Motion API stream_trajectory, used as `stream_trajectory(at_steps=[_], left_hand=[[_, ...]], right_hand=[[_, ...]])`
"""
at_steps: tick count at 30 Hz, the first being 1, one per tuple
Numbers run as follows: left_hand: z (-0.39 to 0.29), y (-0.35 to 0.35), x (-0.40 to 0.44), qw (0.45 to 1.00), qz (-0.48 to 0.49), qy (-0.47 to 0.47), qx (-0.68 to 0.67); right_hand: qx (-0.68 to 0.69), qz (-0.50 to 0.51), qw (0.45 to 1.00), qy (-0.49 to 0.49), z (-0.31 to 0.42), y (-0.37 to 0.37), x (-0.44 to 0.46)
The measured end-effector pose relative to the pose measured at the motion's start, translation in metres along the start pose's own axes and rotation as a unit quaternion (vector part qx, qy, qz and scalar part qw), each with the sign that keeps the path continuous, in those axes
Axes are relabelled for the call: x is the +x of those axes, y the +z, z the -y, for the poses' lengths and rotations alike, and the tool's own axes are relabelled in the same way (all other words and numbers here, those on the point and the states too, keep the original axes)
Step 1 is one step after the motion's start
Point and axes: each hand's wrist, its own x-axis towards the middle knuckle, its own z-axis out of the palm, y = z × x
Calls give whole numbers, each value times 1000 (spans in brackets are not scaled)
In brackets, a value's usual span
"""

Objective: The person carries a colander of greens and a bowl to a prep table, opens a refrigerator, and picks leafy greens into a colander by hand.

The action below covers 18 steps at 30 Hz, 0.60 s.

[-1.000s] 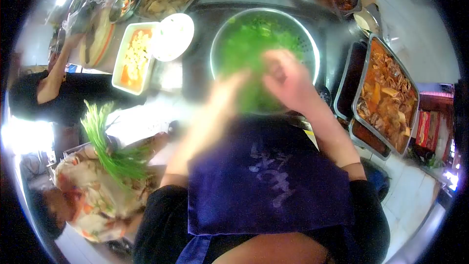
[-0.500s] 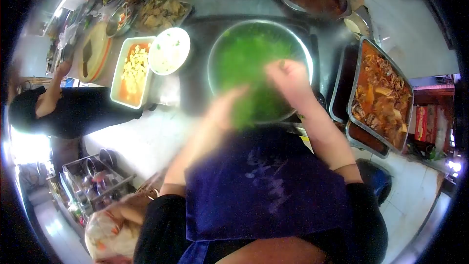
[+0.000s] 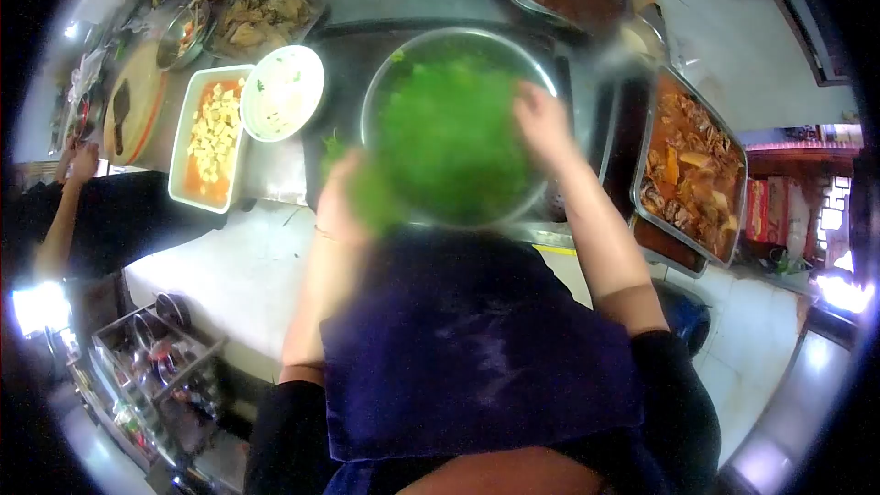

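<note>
A large round metal bowl point(image 3: 368, 110) full of blurred leafy greens point(image 3: 449, 128) sits right in front of me. My left hand point(image 3: 337, 200) is beyond the bowl's left rim, closed around a bunch of greens that sticks out on both sides of it. Over the right part of the bowl, near the rim, my right hand point(image 3: 543, 124) is closed with its fingers pressed together. Whatever may be between those fingers is too blurred to make out.
Left of the bowl are a white bowl point(image 3: 307, 110) and a white tray point(image 3: 176, 170) of pale cubes in orange liquid. To the right stands a metal tray point(image 3: 646, 192) of stewed food. Another person's arm point(image 3: 62, 211) is at far left, near a round cutting board point(image 3: 145, 101).
My left hand has moved left, from over the bowl's front edge to outside its left rim, carrying greens. My right hand stays over the bowl's right side. The whole view has shifted slightly.
</note>
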Motion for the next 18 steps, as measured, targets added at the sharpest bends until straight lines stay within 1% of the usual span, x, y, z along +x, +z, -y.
stream_trajectory(at_steps=[1,3,4,5,6,7,8,9,11,12,13,14,15,16,18], left_hand=[[-9,10,-2,958,-2,-112,-262],[-7,15,-1,960,6,-110,-259],[-7,15,-2,960,7,-109,-256],[-5,12,0,963,-29,-119,-239],[-1,8,3,964,-65,-128,-222],[-2,8,4,964,-100,-136,-206],[-8,8,3,971,-42,-147,-183],[-8,6,2,969,-55,-160,-181],[-11,5,1,963,-78,-184,-179],[-16,4,2,968,-39,-192,-156],[-16,4,1,978,-41,-176,-103],[-16,3,0,985,-41,-162,-49],[-18,4,1,972,-39,-201,-119],[-20,5,1,952,-42,-240,-187],[-24,8,2,958,-34,-242,-153]], right_hand=[[-68,-16,997,-37,0,8,5],[-200,-47,972,-113,1,31,18],[-186,-24,977,-104,3,43,24],[-171,-1,981,-91,4,57,27],[-189,37,979,-66,4,72,32],[-192,55,976,-82,8,85,29],[-189,66,975,-96,11,93,25],[-186,79,973,-109,13,99,19],[-202,50,971,-118,12,99,13],[-210,35,970,-121,11,97,8],[-259,-37,951,-165,25,84,1],[-242,-22,959,-149,30,71,-5],[-226,-8,965,-133,36,60,-10],[-183,21,979,-87,55,49,-24],[-237,103,962,-89,64,38,-44]])
